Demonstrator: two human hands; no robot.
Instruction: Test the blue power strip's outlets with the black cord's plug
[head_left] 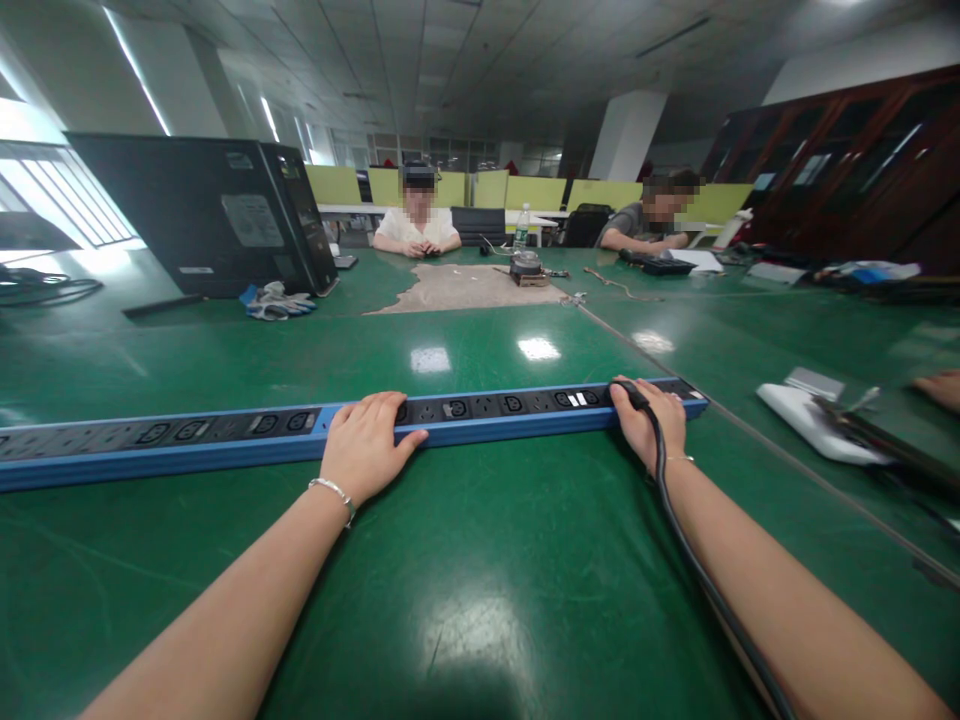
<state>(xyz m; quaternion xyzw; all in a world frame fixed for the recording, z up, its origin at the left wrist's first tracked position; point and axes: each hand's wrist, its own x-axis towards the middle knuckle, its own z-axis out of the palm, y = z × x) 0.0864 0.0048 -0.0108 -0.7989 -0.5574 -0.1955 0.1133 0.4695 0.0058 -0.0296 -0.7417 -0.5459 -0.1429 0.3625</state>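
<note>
A long blue and black power strip (480,425) lies across the green table (487,520), with a row of sockets on its top. My left hand (367,445) is wrapped over the strip left of its middle, thumb along the front side, a bracelet on the wrist. Near the strip's right end, my right hand (651,420) grips a black plug at the end of a black cable (694,560). The plug is against the strip's top face; whether it sits in a socket is hidden. The cable runs down along my right forearm.
A black computer case (217,215) stands at the back left, gloves (277,302) beside it. Two people sit across the table. A bottle (522,228) and a small device (528,268) are at the back. White and dark equipment (817,425) lies right, near another person's hand (941,388).
</note>
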